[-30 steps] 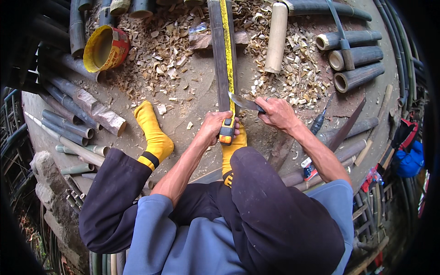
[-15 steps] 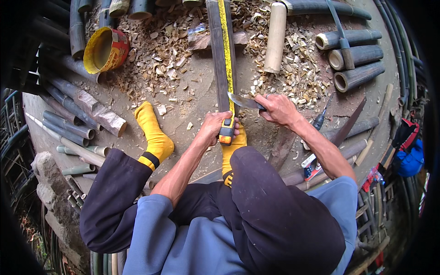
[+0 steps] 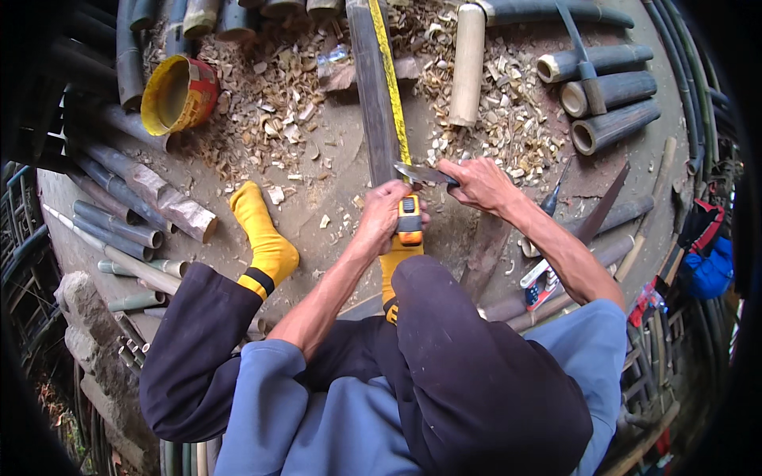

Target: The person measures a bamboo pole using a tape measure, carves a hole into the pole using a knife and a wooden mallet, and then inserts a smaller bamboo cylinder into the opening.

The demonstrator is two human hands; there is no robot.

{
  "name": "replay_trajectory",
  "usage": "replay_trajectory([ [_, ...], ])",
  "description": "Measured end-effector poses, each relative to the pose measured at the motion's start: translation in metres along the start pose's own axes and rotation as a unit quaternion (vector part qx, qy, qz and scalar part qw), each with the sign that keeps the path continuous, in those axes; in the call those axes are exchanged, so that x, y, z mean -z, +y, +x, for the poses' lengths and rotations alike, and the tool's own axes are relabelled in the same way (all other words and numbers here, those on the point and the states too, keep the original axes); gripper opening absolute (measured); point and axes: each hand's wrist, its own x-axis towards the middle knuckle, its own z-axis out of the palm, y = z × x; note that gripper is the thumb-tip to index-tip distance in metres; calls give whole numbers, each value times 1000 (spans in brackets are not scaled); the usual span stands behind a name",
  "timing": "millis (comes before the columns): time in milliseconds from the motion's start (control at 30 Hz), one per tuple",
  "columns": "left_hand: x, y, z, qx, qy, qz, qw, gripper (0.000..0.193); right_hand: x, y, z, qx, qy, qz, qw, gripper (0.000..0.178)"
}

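Observation:
My left hand (image 3: 390,208) is closed around a yellow and black tape measure (image 3: 409,220) and the near end of a dark bamboo piece. The tape's yellow blade (image 3: 390,71) runs out along the right side of the dark bamboo strip (image 3: 371,103). In my right hand (image 3: 482,186) is a knife, its fingers wrapped round the mostly hidden handle. The knife's blade (image 3: 425,173) points left across the tape, near the strip's close end. Whether the edge touches the strip, I cannot tell. Beneath my left hand is my yellow-socked foot (image 3: 389,266).
A wooden block (image 3: 337,75) lies under the strip amid wood shavings (image 3: 278,111). To the left are a yellow-red bucket (image 3: 178,95) and bamboo tubes (image 3: 119,222). On the right lie a peeled bamboo tube (image 3: 467,67), a hatchet-like tool (image 3: 586,67), a screwdriver (image 3: 550,202) and a saw blade (image 3: 603,202).
The tape measure has shifted right and slightly up with my left hand, and the strip's far end has swung left. The knife remains in my right hand, its tip still over the tape.

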Motion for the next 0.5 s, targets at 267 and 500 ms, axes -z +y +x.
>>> replay_trajectory([
  [267, -4, 12, -21, -117, -1, -111, 987, 22, 17, 34, -50, -295, 305, 78, 902, 35],
  [500, 120, 23, 18, -231, 193, 70, 951, 19, -26, 91, -41, -392, 341, -82, 850, 57],
])
